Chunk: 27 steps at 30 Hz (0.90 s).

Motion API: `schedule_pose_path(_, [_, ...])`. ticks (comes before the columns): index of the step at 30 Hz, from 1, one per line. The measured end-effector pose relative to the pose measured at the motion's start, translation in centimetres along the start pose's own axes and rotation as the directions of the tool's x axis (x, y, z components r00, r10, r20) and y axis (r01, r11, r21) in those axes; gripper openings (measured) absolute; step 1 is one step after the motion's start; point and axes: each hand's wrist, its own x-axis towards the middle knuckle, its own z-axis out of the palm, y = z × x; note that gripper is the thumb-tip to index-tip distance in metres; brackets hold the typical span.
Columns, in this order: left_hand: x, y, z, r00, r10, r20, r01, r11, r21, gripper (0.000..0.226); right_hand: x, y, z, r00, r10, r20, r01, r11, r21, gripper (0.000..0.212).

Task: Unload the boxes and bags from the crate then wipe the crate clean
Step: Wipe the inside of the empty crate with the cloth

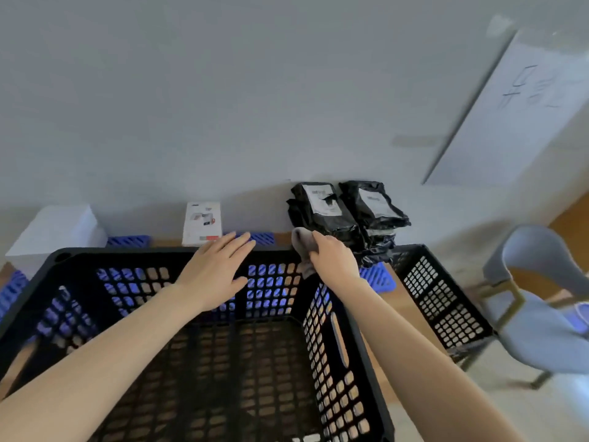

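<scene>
Crate (334, 362) empty; bags (338, 212) and boxes (202, 223) sit on the table behind it. Right hand (334, 260) is curled round a grey cloth (302, 244) at the rim's far right corner; left hand (213, 272) is flat, fingers straight, at mid far rim. The far rim runs leftward from the cloth, so the stroke likely heads toward the left hand.

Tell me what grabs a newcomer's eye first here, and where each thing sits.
The big black crate fills the lower frame. At its far right corner the right hand grips a grey cloth, while the left hand lies flat with straight fingers by the far rim. Behind, against the wall, black bags are stacked on the right and white boxes stand to the left.
</scene>
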Motion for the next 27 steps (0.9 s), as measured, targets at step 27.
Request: schedule_pose_path(27, [1.6, 1.2, 1.4, 0.97, 0.216, 0.112, -0.216, 0.976, -0.01, 0.074, -24.2, -1.5, -5.4, 0.752, 0.659, -0.014, -0.659, 0.752, 0.007, 0.011])
